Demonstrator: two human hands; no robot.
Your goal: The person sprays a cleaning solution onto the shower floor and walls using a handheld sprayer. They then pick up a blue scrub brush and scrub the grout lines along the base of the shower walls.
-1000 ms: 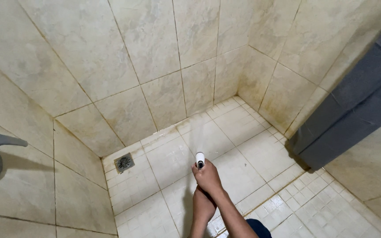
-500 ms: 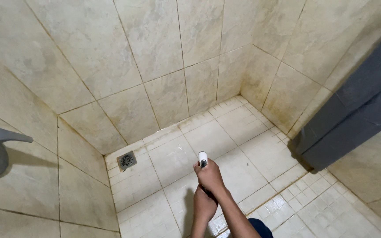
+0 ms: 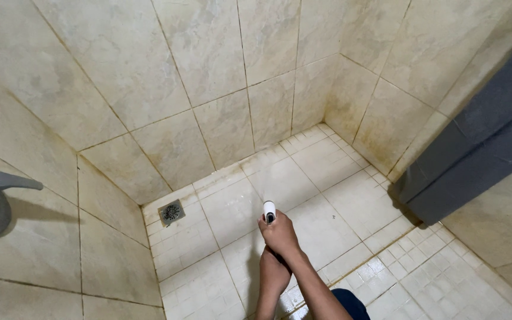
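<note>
Beige, stained tiles cover the shower walls and the pale floor [image 3: 339,195], with a square metal drain [image 3: 172,212] in the corner. My right hand [image 3: 280,234] has its fingers wrapped shut around a white spray nozzle [image 3: 269,210], held above the floor; my left hand [image 3: 274,275] clasps below the wrist.

- The floor [image 3: 327,201] is pale square tile with darker grout, and smaller tiles cover its near right part.
- A square metal drain [image 3: 172,212] sits flush in the floor's far left corner, beside the wall.
</note>
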